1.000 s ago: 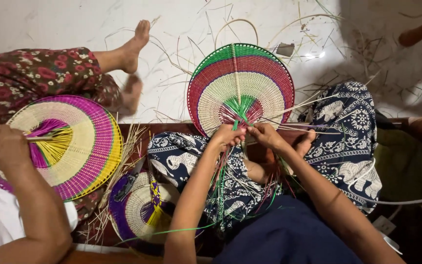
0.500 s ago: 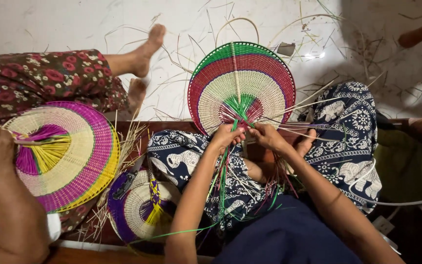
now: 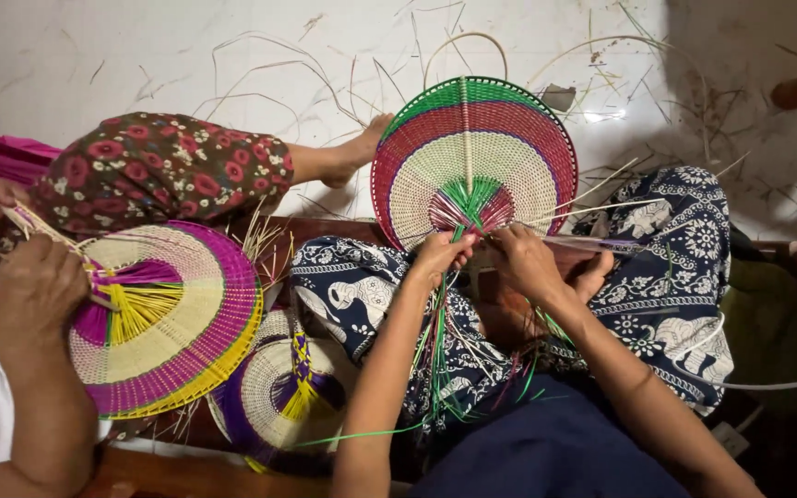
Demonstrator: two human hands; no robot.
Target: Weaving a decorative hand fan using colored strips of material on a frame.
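Pinching green strips with left hand (image 3: 437, 251) and right hand (image 3: 520, 258), keeping round woven fan (image 3: 472, 157) steady on lap.

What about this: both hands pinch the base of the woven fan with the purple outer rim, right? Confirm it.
Wrong rim colour. In the head view, the left hand and right hand pinch the base of the woven fan with the green outer rim; the purple-rimmed fan is a co-worker's.

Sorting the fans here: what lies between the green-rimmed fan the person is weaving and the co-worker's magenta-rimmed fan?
In the head view, the person's elephant-print knee fills the stretch between the green-rimmed fan and the magenta-rimmed fan.
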